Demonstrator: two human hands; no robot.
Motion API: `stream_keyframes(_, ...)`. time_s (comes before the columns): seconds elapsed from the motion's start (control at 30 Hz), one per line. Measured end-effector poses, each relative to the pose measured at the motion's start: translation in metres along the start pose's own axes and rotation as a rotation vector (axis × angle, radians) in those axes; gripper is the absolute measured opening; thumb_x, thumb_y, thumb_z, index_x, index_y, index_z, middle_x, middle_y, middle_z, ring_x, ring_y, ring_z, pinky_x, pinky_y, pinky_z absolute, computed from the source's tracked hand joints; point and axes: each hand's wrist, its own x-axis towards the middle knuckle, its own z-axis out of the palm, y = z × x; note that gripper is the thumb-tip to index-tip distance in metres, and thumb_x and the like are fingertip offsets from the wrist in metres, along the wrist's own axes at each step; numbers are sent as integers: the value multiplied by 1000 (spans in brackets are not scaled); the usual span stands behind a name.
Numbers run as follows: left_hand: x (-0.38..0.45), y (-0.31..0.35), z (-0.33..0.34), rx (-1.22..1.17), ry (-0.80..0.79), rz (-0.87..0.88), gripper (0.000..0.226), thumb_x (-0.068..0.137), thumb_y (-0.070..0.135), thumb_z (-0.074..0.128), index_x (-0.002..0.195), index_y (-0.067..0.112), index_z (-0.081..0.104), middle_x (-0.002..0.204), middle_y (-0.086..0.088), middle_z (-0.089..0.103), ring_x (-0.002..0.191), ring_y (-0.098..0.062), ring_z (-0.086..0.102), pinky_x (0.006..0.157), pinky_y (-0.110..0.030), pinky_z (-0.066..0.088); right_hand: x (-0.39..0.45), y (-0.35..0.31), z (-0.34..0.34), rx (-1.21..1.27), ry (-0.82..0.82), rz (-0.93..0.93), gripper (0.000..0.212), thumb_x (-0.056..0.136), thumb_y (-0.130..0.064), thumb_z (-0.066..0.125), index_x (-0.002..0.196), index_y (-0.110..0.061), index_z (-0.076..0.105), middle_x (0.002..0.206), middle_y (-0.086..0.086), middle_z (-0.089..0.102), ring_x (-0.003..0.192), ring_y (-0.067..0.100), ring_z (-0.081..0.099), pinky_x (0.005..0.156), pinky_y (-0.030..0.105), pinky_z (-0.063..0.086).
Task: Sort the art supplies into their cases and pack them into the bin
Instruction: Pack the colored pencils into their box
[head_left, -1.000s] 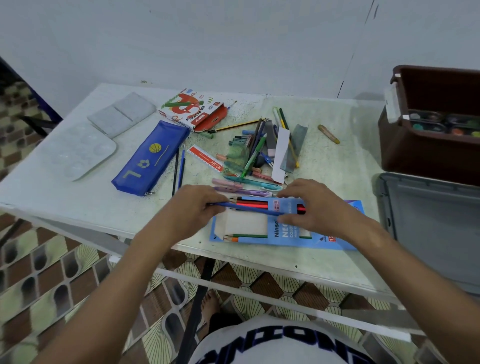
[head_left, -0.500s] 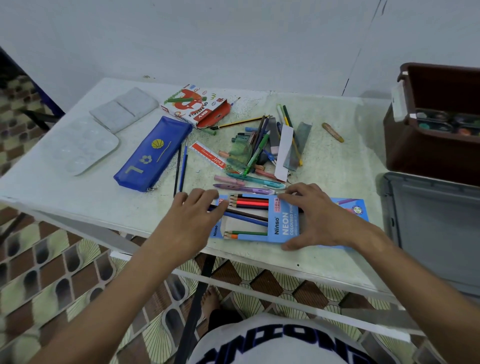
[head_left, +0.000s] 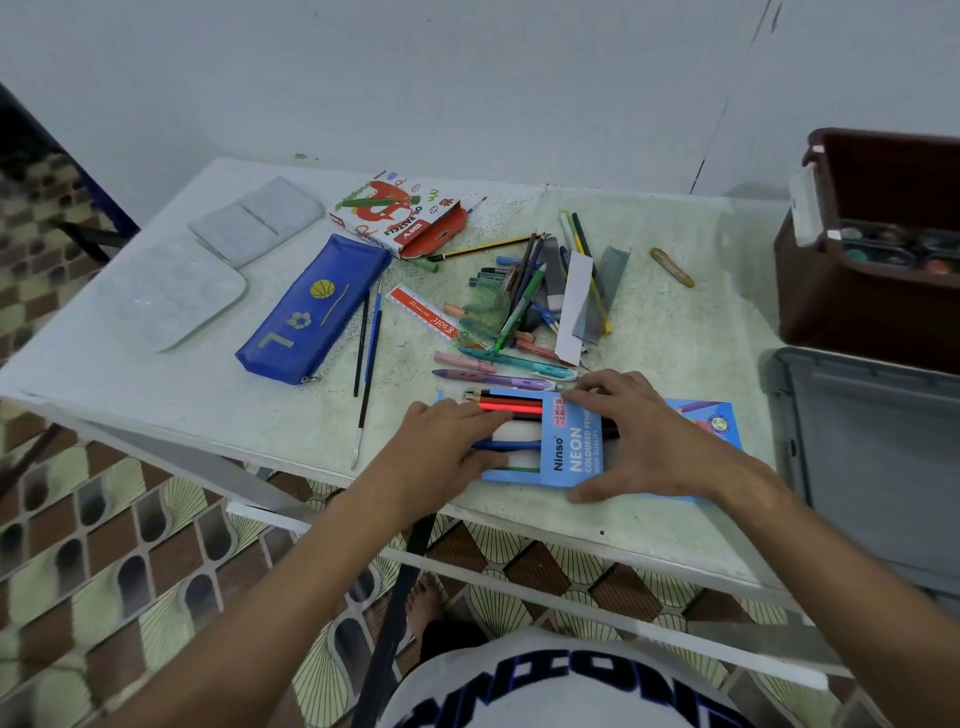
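Two hands, left (head_left: 441, 452) and right (head_left: 641, 441), on one blue pencil box (head_left: 571, 447). Beyond the fingers: one blue pouch (head_left: 311, 312), one pastel box (head_left: 400, 213), two thin brushes (head_left: 370, 338). Right of the right hand: one brown bin (head_left: 872, 260).

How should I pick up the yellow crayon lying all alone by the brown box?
Pinch the yellow crayon around its middle, coming straight down from above. It lies flat and slanted on the table with bare space on both long sides, so fingers probably fit there.

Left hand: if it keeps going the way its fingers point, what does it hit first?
The left hand points right along the pencil box, so it would likely meet the right hand holding that box, sliding over the coloured pencils first; depth is unclear.
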Motion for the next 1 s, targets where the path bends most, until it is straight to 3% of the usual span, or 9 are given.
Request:
stream_keyframes(0.1, 5, 1, -5, -157, 13, -41, 41, 91, 47, 55, 129, 30, 58, 117, 13, 60, 109, -8, 51, 90, -33, 27, 0, 2, 0, 26, 11, 2, 108, 56, -58, 83, 145, -22, 34, 140, -12, 30, 126, 6, 21, 110, 27, 24)
stream_keyframes(0.27, 4, -7, -11, 37, -112, -4, 26, 97, 40, 47, 113, 34, 67, 107, 11, 58, 105, -11, 49, 84, -36, 23, -2, 4, 4, 58, 37, -40, 106, 55, -56, 84, 144, -23, 37, 138, -14, 31, 127, 5, 21, 110, 26, 24)
stream_keyframes(0.4, 6, 6, -10, 150, -130, 83, 33, 99, 48, 37, 126, 43, 55, 107, 9, 49, 105, -13, 41, 84, -36, 18, -1, 4, 9, 59, 67, -74, 104, 55, -57, 84, 142, -23, 39, 137, -14, 32, 126, 5, 22, 107, 25, 26)
stream_keyframes(0.5, 4, 10, -11, 71, -181, 49, 41, 100, 48, 28, 141, 44, 36, 114, 9, 44, 110, -10, 36, 98, -41, 17, -1, 8, 8, 73, 79, -66, 103, 55, -56, 84, 142, -22, 40, 137, -14, 32, 126, 3, 22, 107, 25, 26)
stream_keyframes(0.57, 5, 4, -13, -12, -175, 0, 38, 101, 43, 33, 138, 41, 43, 115, 11, 47, 112, -8, 41, 101, -40, 19, -1, 12, 7, 86, 78, -54, 102, 56, -56, 84, 142, -22, 41, 138, -13, 32, 126, 3, 21, 108, 25, 25)
stream_keyframes(0.67, 10, -4, -13, -47, -141, -22, 26, 97, 38, 51, 119, 37, 64, 103, 11, 57, 102, -10, 50, 89, -37, 26, -1, 15, 7, 87, 76, -44, 102, 56, -56, 84, 142, -22, 41, 140, -13, 32, 127, 4, 21, 110, 28, 26)
stream_keyframes(0.83, 14, 4, -3, -175, -32, -47, 26, 87, 46, 62, 107, 29, 68, 96, 11, 65, 90, -7, 54, 93, -37, 27, 0, 17, 9, 93, 92, -62, 100, 55, -58, 83, 140, -24, 44, 138, -15, 33, 126, 2, 22, 107, 27, 26)
stream_keyframes(0.93, 14, -1, -2, -221, -46, -26, 15, 90, 39, 62, 96, 30, 72, 90, 13, 64, 88, -5, 54, 95, -42, 33, 0, 19, 9, 91, 114, -71, 98, 55, -58, 83, 139, -25, 45, 138, -14, 34, 126, 3, 22, 107, 26, 25)
stream_keyframes(1.0, 14, -5, 0, -226, -60, -13, 14, 90, 34, 63, 100, 31, 72, 93, 13, 63, 90, -5, 54, 92, -45, 39, -1, 21, 11, 91, 141, -84, 96, 55, -58, 83, 138, -25, 47, 140, -12, 34, 128, 5, 23, 108, 29, 26)
